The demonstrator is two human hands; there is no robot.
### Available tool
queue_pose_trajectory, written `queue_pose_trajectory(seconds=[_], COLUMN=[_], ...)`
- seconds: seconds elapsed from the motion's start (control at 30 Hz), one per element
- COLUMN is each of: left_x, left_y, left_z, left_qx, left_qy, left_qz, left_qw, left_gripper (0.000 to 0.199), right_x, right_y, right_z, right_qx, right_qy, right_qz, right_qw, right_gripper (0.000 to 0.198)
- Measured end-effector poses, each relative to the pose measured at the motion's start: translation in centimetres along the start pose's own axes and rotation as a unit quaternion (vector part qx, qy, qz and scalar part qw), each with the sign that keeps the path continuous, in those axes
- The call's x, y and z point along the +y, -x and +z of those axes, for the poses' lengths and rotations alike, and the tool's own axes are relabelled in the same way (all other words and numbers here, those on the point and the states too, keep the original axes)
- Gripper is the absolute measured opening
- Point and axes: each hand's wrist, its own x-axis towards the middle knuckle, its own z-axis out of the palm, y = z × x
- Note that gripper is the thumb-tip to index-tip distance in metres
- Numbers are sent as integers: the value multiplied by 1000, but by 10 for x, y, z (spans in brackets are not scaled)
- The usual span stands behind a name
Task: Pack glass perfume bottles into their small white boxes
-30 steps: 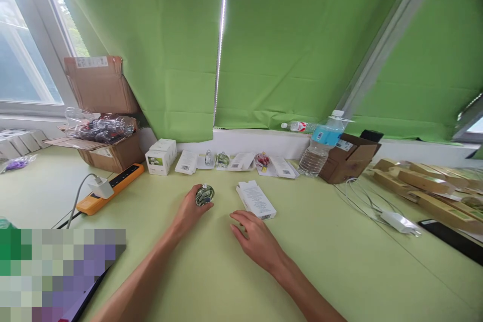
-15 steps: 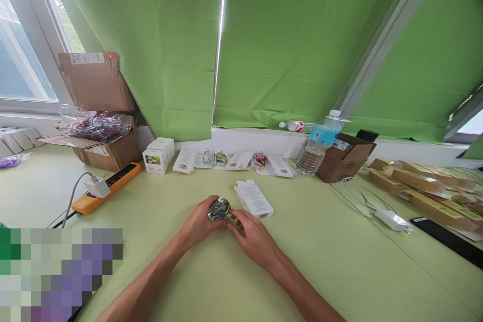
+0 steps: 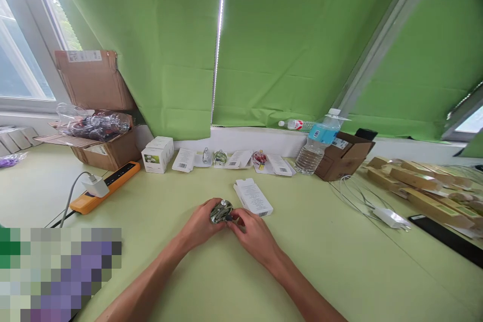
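Note:
A small round bundle with dark green coils and shiny silver parts (image 3: pixel 220 211) is held above the table in front of me. My left hand (image 3: pixel 200 221) wraps round its left side, thumb and fingers closed on it. At its lower right edge, my right hand (image 3: pixel 247 226) pinches a small dark end piece of the bundle between thumb and fingers. I cannot make out exactly what kind of thing the bundle is. Just beyond my right hand, a flat white printed box (image 3: pixel 253 196) lies with one end open.
Along the wall stand white boxes (image 3: pixel 157 155), a green coiled bundle (image 3: pixel 220 157), a red one (image 3: pixel 259 157) and a large water bottle (image 3: pixel 312 146). An orange power strip (image 3: pixel 109 188) and cardboard box (image 3: pixel 107 153) are left; a white charger (image 3: pixel 391 218) and black phone-like slab (image 3: pixel 447 239) right.
The bundle has turned and shifted slightly right. My right fingertips have closed on its lower edge, where a round silver disc showed before.

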Motion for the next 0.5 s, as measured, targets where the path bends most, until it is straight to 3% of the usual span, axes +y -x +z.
queue_pose_trajectory(seconds=[0.23, 0.5], left_x=[-2, 0], left_y=[-1, 0], left_z=[-1, -3], left_qx=[-8, -17], left_qy=[2, 5], left_qz=[4, 15], left_qw=[1000, 1000], left_gripper=[31, 28], right_x=[-1, 3], right_y=[0, 0], right_z=[1, 10], right_qx=[1, 17], right_qy=[-22, -43], right_qz=[-45, -21], right_qw=[999, 999], right_gripper=[18, 16])
